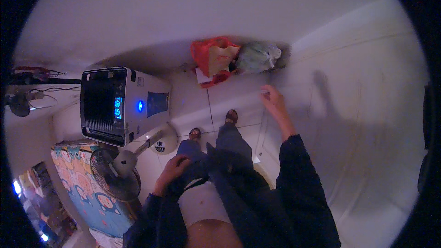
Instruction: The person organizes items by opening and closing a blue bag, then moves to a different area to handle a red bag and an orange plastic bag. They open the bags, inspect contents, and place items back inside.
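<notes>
My right hand [274, 100] is raised in front of the pale wall at right, its fingers pinched around a small pale object [264, 92] too blurred to name. My left hand [175, 167] hangs by my left thigh with curled fingers; its palm is hidden. Ahead on the tiled floor, against the wall, sit a red and tan bag [220, 55] and a tied, translucent plastic bag [258, 57]. The right hand is nearest to the plastic bag, apart from it.
To the left stands a white and black appliance [103, 106] with blue lit touch controls. Beside it is a pedestal fan [115, 172] on a round base [163, 141]. A cartoon-print cloth [82, 182] covers furniture behind the fan. Cables [44, 91] hang at far left.
</notes>
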